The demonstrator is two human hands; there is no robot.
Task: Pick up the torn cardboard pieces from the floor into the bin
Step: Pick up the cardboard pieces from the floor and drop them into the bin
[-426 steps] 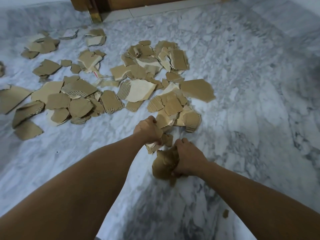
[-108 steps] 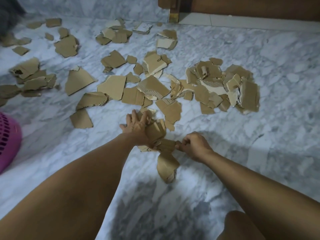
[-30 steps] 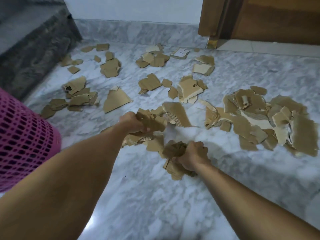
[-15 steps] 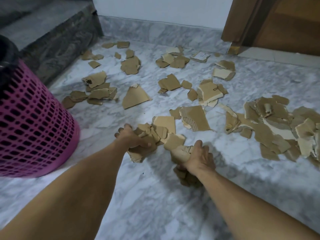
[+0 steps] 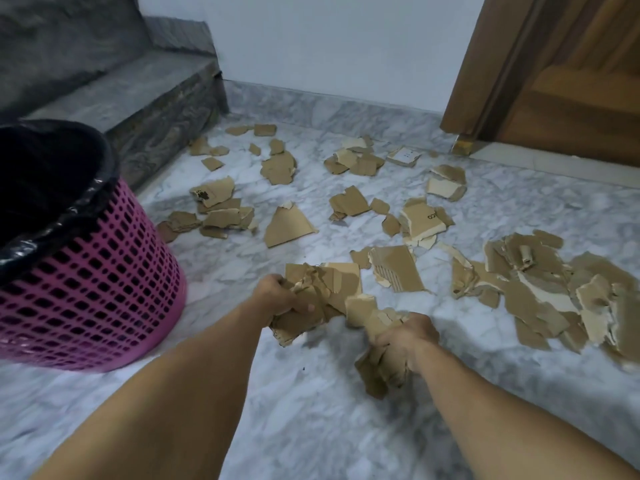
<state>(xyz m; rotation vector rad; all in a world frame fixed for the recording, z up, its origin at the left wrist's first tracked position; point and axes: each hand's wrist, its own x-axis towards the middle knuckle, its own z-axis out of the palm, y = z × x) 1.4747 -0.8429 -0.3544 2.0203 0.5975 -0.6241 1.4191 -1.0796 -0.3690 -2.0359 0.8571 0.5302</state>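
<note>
Step in hand: both hands hold gathered cardboard, lifted off the floor point(image 5: 311, 427) and not yet over the bin point(image 5: 86, 271).
Left hand: the left hand point(image 5: 277, 296) has its fingers curled and clamped on a bundle of torn pieces point(image 5: 322, 299), to the right of the bin and lower than its rim.
Right hand: the right hand point(image 5: 405, 337) is closed in a fist round a second crumpled wad point(image 5: 379, 372), farther right of the bin; the wad hangs below the fist.
Bin: pink mesh basket with a black liner point(image 5: 69, 188) folded over the rim; its inside shows only dark, so how much is already in it cannot be told.
Done: two handfuls are collected, by the look of it; the floor just in front of the bin shows no scraps.
Left to do: most of the job, judging by the floor. A big heap point(image 5: 554, 292) lies far right of the bin, a triangular piece point(image 5: 287, 226) and a small stack point(image 5: 218, 213) lie just beyond the bin, and more scraps point(image 5: 353, 161) are scattered toward the wall point(image 5: 329, 46).
Around: stone steps point(image 5: 138, 88) rise behind the bin; a wooden door point(image 5: 571, 81) stands far right of it.
In the way: nothing stands between the hands and the bin opening; loose pieces could slip from the full grips during the carry.
</note>
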